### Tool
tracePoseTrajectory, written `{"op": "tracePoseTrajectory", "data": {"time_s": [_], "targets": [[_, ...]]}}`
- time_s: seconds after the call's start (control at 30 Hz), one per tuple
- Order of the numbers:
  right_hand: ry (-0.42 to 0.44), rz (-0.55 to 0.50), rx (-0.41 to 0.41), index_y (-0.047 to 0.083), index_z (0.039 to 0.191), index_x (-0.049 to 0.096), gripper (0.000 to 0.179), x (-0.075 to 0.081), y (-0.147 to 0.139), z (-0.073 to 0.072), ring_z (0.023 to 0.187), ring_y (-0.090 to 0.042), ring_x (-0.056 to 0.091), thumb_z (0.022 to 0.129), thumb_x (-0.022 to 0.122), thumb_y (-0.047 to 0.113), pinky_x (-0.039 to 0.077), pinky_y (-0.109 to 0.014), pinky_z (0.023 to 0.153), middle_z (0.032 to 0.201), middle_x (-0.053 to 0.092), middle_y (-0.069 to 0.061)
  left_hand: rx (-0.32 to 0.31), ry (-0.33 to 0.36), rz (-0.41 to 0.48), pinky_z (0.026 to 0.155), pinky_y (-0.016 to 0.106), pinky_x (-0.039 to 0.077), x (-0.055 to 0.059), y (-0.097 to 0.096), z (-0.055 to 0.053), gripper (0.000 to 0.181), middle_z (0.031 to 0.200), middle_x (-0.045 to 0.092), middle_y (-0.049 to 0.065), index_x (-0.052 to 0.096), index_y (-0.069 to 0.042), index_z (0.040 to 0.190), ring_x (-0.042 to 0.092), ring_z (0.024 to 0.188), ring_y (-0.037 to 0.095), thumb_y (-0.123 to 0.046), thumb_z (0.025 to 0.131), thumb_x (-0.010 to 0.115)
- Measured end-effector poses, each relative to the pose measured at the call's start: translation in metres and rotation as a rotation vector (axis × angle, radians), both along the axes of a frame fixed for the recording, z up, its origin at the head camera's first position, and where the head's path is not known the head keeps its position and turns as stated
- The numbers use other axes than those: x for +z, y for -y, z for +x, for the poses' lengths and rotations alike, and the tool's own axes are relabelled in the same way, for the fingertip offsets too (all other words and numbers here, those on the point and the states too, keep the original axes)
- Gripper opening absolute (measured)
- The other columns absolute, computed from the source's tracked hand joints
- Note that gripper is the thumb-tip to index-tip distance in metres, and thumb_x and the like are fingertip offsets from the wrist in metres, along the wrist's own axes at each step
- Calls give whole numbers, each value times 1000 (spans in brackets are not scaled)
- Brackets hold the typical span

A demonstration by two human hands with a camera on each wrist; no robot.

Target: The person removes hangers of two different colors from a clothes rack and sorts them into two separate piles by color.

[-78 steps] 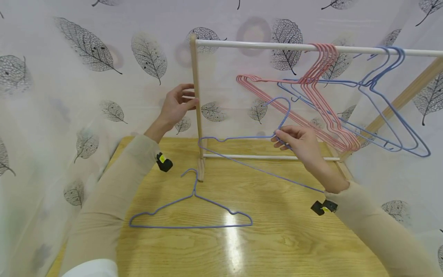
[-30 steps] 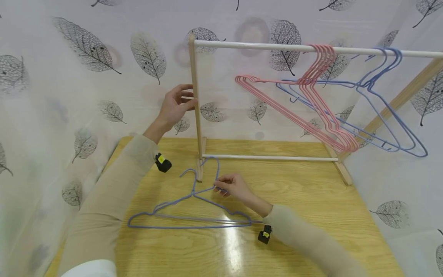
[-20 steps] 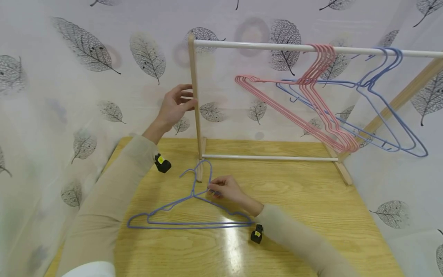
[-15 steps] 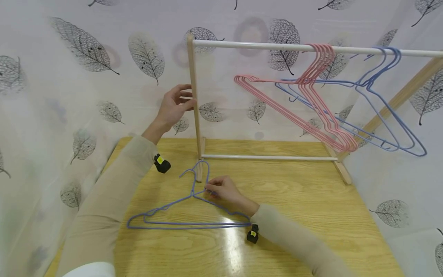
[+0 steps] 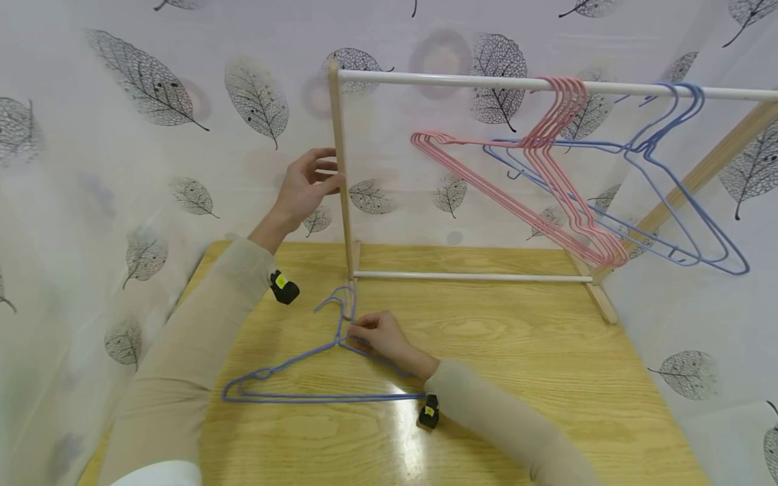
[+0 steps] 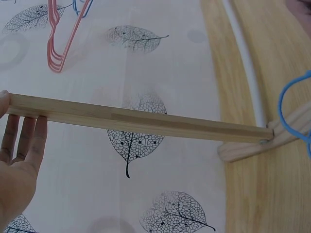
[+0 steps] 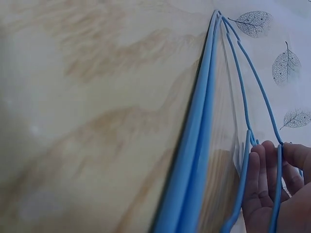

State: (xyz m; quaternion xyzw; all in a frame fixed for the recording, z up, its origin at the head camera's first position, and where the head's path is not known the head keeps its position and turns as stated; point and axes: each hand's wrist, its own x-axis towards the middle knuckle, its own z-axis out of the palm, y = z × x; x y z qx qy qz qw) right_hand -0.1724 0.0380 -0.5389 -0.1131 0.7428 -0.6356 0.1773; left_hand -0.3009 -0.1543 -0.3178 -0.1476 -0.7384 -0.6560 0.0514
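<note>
My left hand (image 5: 305, 189) grips the upright wooden post (image 5: 338, 121) of a clothes rack. In the left wrist view, its thumb and fingers lie on opposite sides of that post (image 6: 141, 121). Lower down, my right hand (image 5: 384, 339) pinches a blue wire hanger (image 5: 354, 300) near the base of its hook. Underneath it a second blue hanger (image 5: 304, 401) lies flat on the table, and the two nearly overlap. From the right wrist, the bottom bars run close side by side, while the held hanger's shoulder (image 7: 257, 77) rises toward the fingers (image 7: 262, 170).
Several pink hangers (image 5: 556, 135) and several blue hangers (image 5: 656, 145) hang from the rack's white top rail (image 5: 425, 79). A white lower bar (image 5: 474, 276) joins the rack's feet. The wooden table (image 5: 516, 405) meets a leaf-patterned cloth (image 5: 255, 101) behind.
My right hand has brought the blue hanger down and left from beside the hanging pink ones, onto the hanger lying on the table. My left hand stays on the post.
</note>
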Motion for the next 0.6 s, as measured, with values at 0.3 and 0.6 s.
{"op": "tracePoseTrajectory", "data": {"time_s": [0.3,0.6], "targets": [[-3,55,12,-9,105,79,22,-5,15,-1,59,-5,64,98,75,11,61,-19,54,86,78,-25,-1,1,-5,94,24,67,0,0,1,45,112,65,-3,58,-8,146,69,98,9,-4,103,66],[-85,173,22,-3,106,81,17,-2,16,-1,62,-2,66,96,77,11,62,-17,57,95,81,-20,-4,-6,2,92,23,66,-1,0,1,44,111,65,-3,58,-8,146,69,97,9,-4,103,66]]}}
